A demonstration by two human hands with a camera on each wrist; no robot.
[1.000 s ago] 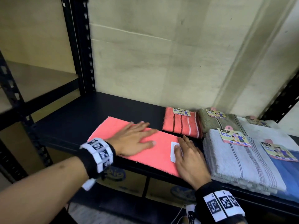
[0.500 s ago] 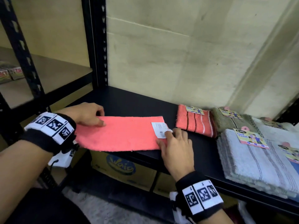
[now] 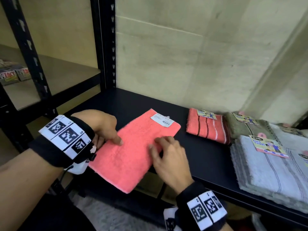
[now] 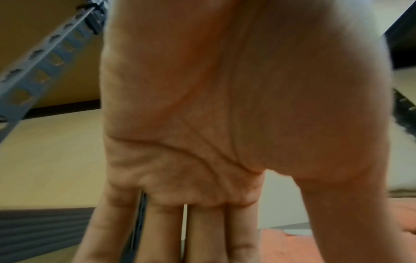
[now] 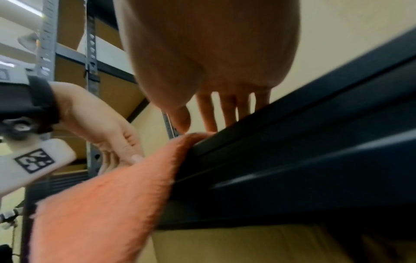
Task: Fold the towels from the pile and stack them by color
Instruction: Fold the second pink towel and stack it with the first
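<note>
While a pale concrete wall [image 3: 191, 52] fills the far side of the scene, a black metal shelf [image 3: 133, 104] runs in front of it from left to right, held by a perforated black upright [image 3: 106, 44] at its far left corner. On the right end of the shelf a grey striped towel stack [image 3: 270, 167] lies nearest, carrying a card label reading "Face Towel" [image 3: 268, 146]. Just beyond it sits an olive folded towel [image 3: 241, 127], and to the left of that a folded coral towel with dark and white stripes [image 3: 208, 129].

Left of these, a plain coral-pink towel [image 3: 133, 150] lies folded into a long rectangle, set at a slant, its far end on the shelf and its near end hanging past the front edge; the right wrist view shows this cloth [image 5: 101, 195] draping over the shelf lip. A white barcode tag [image 3: 162, 120] rests at its far end.

At the towel's left edge the left hand [image 3: 101, 127] pinches the cloth, thumb on top and fingers [image 4: 162, 231] running underneath. Meanwhile the right hand [image 3: 168, 157] lies loosely spread on the towel's right side, its fingertips [image 3: 152, 146] touching the cloth without gripping it. Both wrists wear black bands with square black-and-white markers [image 3: 66, 135].
</note>
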